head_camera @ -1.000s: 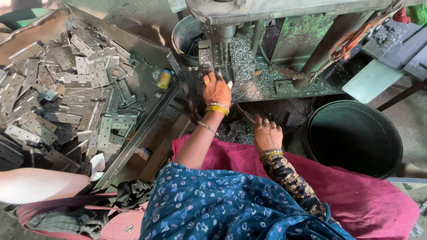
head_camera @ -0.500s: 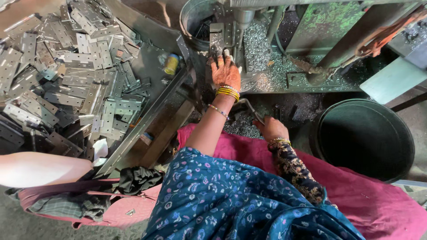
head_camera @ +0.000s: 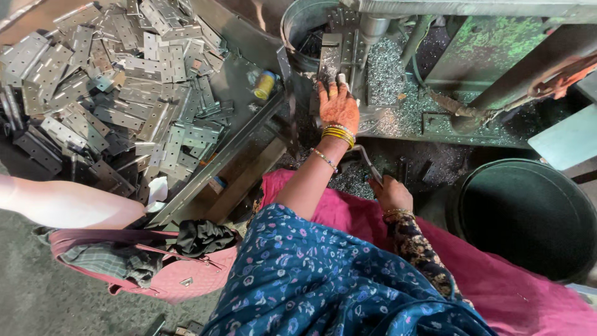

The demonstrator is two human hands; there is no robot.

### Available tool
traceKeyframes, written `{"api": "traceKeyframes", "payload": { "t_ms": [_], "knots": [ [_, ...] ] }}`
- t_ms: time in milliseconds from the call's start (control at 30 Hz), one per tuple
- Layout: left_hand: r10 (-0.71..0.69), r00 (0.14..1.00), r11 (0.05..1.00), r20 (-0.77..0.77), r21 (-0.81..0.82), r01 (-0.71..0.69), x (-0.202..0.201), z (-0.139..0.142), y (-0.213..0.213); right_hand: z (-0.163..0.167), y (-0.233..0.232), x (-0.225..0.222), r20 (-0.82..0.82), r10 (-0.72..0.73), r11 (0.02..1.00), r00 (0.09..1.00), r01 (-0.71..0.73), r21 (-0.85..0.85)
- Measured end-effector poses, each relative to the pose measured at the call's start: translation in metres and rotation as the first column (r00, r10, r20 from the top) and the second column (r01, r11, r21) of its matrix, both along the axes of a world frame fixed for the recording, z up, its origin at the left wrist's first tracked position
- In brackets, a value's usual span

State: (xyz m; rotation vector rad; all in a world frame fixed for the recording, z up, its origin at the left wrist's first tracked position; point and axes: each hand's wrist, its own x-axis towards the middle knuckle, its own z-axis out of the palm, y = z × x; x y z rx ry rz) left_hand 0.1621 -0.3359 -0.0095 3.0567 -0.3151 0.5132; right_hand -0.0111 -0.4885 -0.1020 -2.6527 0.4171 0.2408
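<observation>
My left hand [head_camera: 337, 107], with yellow bangles at the wrist, reaches forward onto the drill machine's table [head_camera: 398, 118]. Its fingers hold a grey metal hinge plate [head_camera: 329, 57] beside the drill spindle [head_camera: 367, 31]. My right hand [head_camera: 390, 193], in a patterned sleeve, rests near my lap. It is closed around a thin metal lever [head_camera: 368, 163] that rises toward the machine. Silvery metal shavings [head_camera: 385, 74] cover the table around the left hand.
A sloped metal tray [head_camera: 242, 81] on the left holds a heap of several hinge plates [head_camera: 124, 93] and a yellow spool [head_camera: 264, 84]. Another person's arm [head_camera: 62, 204] lies at the left above a pink bag [head_camera: 155, 277]. A metal bucket [head_camera: 298, 25] stands behind, a dark round bin [head_camera: 528, 218] at right.
My left hand has stretched farther forward to the plate at the spindle. My right hand has shifted up a little and now holds the lever.
</observation>
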Motion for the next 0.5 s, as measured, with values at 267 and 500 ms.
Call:
{"api": "traceKeyframes", "payload": {
  "t_ms": [267,500],
  "knots": [
    [-0.042,0.998,0.999,-0.041,0.007,0.042,0.018,-0.009,0.001,0.022,-0.009,0.018,0.025,0.032,0.998,0.999,-0.031,-0.047],
    [-0.024,0.994,0.998,0.103,-0.059,0.03,0.025,-0.011,-0.004,-0.012,0.001,-0.01,0.116,-0.005,0.997,0.993,-0.004,0.077]
  ]
}}
